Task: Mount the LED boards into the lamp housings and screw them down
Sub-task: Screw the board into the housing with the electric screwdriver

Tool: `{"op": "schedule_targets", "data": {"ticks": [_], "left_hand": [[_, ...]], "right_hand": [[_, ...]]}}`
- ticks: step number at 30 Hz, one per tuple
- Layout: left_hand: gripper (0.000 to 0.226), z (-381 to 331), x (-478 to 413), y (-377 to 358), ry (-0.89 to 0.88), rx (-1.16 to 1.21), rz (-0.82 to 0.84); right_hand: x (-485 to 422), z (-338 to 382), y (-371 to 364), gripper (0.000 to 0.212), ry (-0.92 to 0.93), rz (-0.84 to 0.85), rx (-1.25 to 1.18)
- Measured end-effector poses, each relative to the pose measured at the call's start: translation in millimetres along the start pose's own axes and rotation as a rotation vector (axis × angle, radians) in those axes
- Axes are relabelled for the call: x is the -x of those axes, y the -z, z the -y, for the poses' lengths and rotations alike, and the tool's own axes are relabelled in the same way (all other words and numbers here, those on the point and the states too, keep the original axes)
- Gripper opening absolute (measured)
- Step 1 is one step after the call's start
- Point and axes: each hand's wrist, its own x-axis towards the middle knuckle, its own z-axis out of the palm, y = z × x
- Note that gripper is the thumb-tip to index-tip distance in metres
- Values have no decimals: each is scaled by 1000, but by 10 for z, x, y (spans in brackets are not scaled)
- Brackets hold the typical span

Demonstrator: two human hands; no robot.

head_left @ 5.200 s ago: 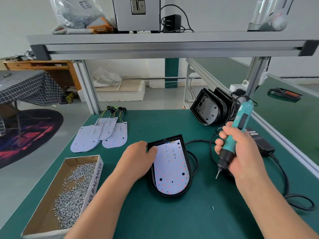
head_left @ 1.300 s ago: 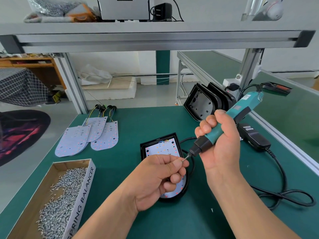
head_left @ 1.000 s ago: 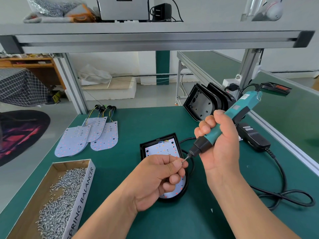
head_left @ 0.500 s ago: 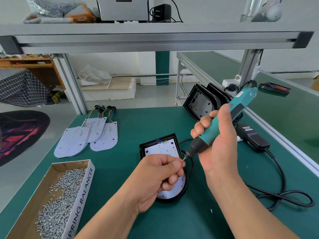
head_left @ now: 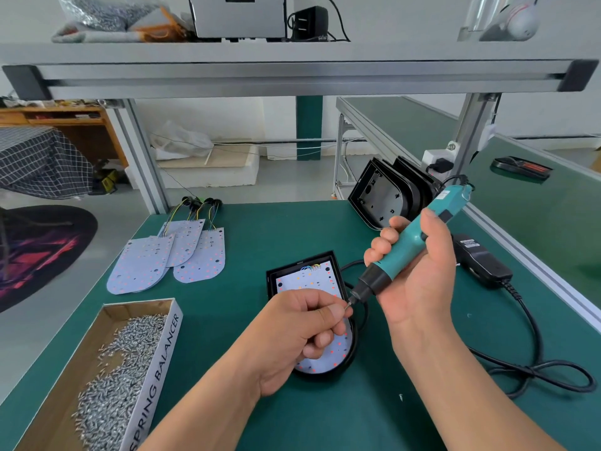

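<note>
LED board (head_left: 305, 283) sits in the black lamp housing (head_left: 325, 374), centre frame on the worktop (head_left: 292, 229). The left hand (head_left: 299, 330), earlier flat on the housing, now pinches what looks like a screw (head_left: 349, 305) onto the bit of the electric screwdriver (head_left: 403, 252), which the right hand (head_left: 419, 284) grips. Driving likely comes next.

The left hand (head_left: 302, 323) and right hand (head_left: 419, 271) are bare, forearms uncovered, nails apparently short.

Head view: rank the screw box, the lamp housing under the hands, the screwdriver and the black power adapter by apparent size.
1. screw box, also nearest the camera.
2. lamp housing, partly hidden by the left hand.
3. screwdriver, long but slim; unsure against the housing.
4. power adapter.
</note>
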Motion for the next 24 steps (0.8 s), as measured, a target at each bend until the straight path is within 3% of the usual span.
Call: {"op": "schedule_targets", "data": {"ticks": [15, 19, 22, 24], "left_hand": [[14, 7, 14, -21, -106, -120, -29], [31, -8, 19, -24, -72, -146, 3], [47, -53, 12, 11, -14, -61, -73], [43, -120, -6, 129, -40, -112, -220]], "right_hand": [[9, -65, 4, 37, 10, -27, -80], [-1, -52, 20, 40, 5, -33, -123], [-9, -38, 32, 41, 7, -34, -138], [-12, -32, 39, 41, 17, -28, -143]]}}
